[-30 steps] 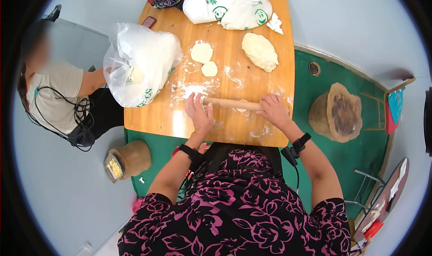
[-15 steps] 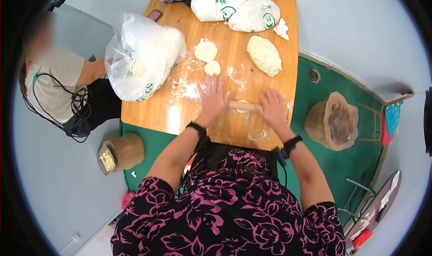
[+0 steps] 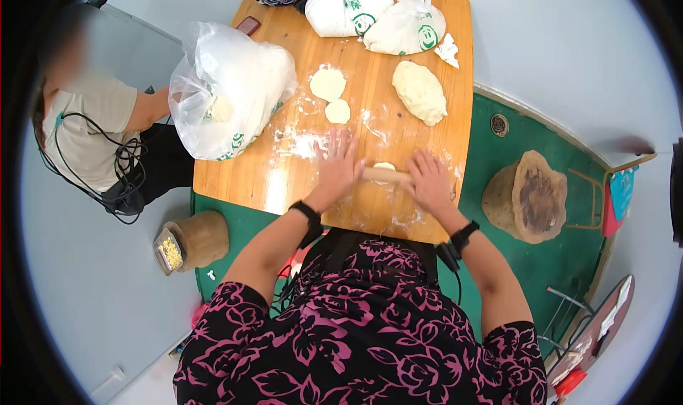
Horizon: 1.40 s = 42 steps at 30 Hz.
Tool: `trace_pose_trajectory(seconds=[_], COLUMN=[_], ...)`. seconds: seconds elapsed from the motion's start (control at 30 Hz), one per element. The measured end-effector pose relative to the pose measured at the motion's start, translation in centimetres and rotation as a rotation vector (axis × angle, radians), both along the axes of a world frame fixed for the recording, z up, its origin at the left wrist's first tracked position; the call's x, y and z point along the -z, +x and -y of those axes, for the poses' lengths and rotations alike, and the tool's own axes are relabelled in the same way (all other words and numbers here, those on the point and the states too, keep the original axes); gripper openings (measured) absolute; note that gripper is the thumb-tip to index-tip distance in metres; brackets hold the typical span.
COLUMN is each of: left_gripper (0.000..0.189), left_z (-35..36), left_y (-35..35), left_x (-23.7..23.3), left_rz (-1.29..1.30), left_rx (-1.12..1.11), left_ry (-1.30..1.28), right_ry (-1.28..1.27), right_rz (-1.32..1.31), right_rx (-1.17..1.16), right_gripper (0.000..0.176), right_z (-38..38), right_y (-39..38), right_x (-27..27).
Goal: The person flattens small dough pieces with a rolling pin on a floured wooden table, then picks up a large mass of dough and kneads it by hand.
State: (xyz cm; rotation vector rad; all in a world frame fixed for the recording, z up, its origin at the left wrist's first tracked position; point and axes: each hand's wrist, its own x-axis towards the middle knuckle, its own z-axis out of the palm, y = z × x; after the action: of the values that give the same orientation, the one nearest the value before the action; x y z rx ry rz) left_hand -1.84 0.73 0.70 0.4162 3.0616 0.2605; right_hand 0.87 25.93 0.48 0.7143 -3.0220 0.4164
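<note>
A light wooden rolling pin (image 3: 393, 176) lies across a small dough round (image 3: 385, 167), which shows above and below it. My left hand (image 3: 337, 169) rests on the pin's left end, open, with its fingers stretched out and apart. On the right end lies my right hand (image 3: 430, 182), also open, fingers extended forward; its palm hides that end. Beyond my left fingertips are a small dough disc (image 3: 338, 111) and a larger flattened dough disc (image 3: 328, 85), almost touching each other. A big lump of dough (image 3: 420, 93) sits farther off to the right.
White flour dusts the wooden table (image 3: 235, 181). A large plastic bag (image 3: 249, 92) stands on its left side, and two tied bags (image 3: 405, 28) are at the far end. A person (image 3: 96, 128) sits to the left. A wooden stump (image 3: 530, 195) stands on the right.
Both my hands and the rolling pin have shifted slightly toward me over the dough round. More of the round shows beyond the pin. The small disc is now clear of my left fingertips.
</note>
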Motion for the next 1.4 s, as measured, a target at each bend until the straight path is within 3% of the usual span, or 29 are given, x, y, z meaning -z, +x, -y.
trace_pose_trajectory(seconds=[0.13, 0.3, 0.43, 0.53, 0.63, 0.73, 0.87, 1.07, 1.17, 1.33, 1.4], left_gripper=[0.057, 0.057, 0.056, 0.052, 0.043, 0.033, 0.027, 0.017, 0.020, 0.021, 0.020], left_z=[0.7, 0.0, -0.2, 0.5, 0.5, -0.7, -3.7, -4.8, -3.8, -1.4, -1.0], left_y=[3.3, -2.0, -4.2, -2.1, 0.8, 1.5, -0.9, -0.9, 0.9, 2.9, 2.9], left_x=[-0.4, 0.1, 0.3, 0.1, -1.7, -1.5, -0.9, -0.1, -0.2, -0.4, -1.1], left_rz=[0.109, -0.027, -0.012, -0.164, -0.208, -0.079, 0.246, 0.517, 0.500, 0.550, 0.500], left_rx=[0.068, -0.047, -0.205, -0.271, -0.202, -0.052, -0.043, -0.199, -0.226, -0.229, -0.170], left_ry=[-0.009, 0.002, 0.075, 0.245, 0.510, 0.608, 0.505, 0.435, 0.391, 0.556, 0.526], right_ry=[0.054, 0.025, -0.072, -0.090, -0.188, -0.320, -0.373, -0.401, -0.383, -0.275, -0.206], right_rz=[-0.074, -0.125, -0.106, -0.090, 0.048, -0.033, -0.039, 0.013, 0.023, 0.141, 0.006], right_rx=[-0.086, 0.047, 0.077, -0.090, 0.184, 0.325, 0.349, 0.407, 0.402, 0.251, 0.191], right_gripper=[0.060, 0.059, 0.050, 0.043, 0.041, 0.041, 0.040, 0.035, 0.035, 0.040, 0.044], right_z=[0.1, 0.8, 0.3, -1.3, -1.6, -2.2, -2.5, -1.4, -1.2, 0.5, 1.2], right_y=[1.9, -3.7, -2.8, -0.2, 1.8, 2.1, 2.2, 2.9, 3.6, 4.3, 3.7], right_x=[-0.4, 0.3, 0.2, 0.6, -0.1, 0.1, -0.6, 0.0, 0.1, -0.4, -0.3])
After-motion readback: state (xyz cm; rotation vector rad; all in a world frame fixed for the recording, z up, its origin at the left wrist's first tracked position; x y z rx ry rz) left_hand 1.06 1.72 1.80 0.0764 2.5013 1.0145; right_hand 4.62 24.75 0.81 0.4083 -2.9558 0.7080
